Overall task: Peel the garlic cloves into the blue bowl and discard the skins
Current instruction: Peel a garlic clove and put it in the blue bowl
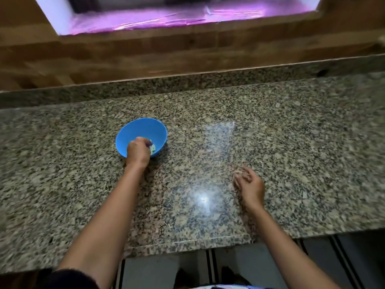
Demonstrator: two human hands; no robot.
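Blue bowl contents behind left hand

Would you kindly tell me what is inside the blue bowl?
Inside the blue bowl, pale pieces, likely garlic, lie at the bottom beside the left hand, which reaches in. The hand covers the rest of the bottom and anything its fingers may hold.

Recorded: one blue bowl, set on one speckled tabletop. Two hands are counted, one left hand and one right hand. A few pale garlic pieces are noted inside the bowl; their exact number cannot be told.
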